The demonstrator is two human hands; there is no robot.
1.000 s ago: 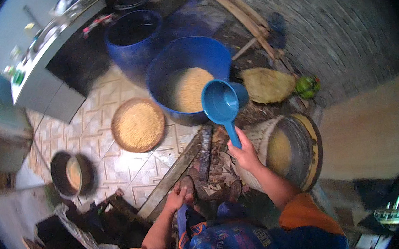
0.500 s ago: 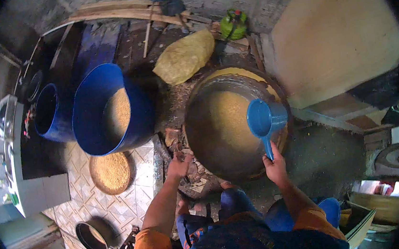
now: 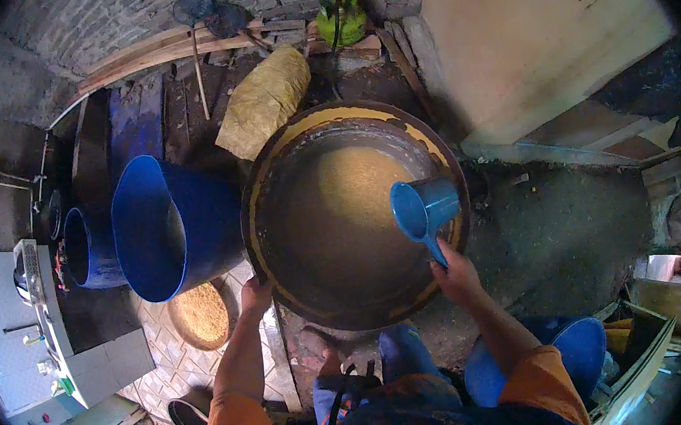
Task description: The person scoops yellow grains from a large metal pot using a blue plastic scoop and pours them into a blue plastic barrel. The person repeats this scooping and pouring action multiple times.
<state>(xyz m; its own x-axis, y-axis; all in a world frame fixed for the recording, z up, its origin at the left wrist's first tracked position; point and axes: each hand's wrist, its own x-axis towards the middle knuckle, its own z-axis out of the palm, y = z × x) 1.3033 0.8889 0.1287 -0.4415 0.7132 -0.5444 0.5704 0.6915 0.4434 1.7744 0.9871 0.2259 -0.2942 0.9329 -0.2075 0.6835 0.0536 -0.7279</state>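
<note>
A large round basin [image 3: 339,115] with a dark wall and a worn, yellowish rim stands in front of me. Cloudy water and a pale yellow heap of grains or beans [image 3: 357,174] lie inside it. My left hand [image 3: 255,296] is closed on the near left part of its rim. Fingers of my right hand [image 3: 457,277] are wrapped round the handle of a blue plastic dipper [image 3: 437,197]. The dipper is tilted over the right side of the basin, its mouth facing left; I cannot tell whether anything is in it.
Left of the basin are a tall blue tub [image 3: 141,232] and a smaller blue tub [image 3: 82,250]. A round tray of yellow grains [image 3: 200,316] rests on the tiles. Behind are a yellowish sack [image 3: 267,101] and a green gas cylinder [image 3: 341,24]. Another blue tub [image 3: 579,349] stands near my right.
My left hand has moved from beside the basin onto its rim. My right hand still holds the dipper over the basin's right side. The view has shifted, and the basin appears further left.
</note>
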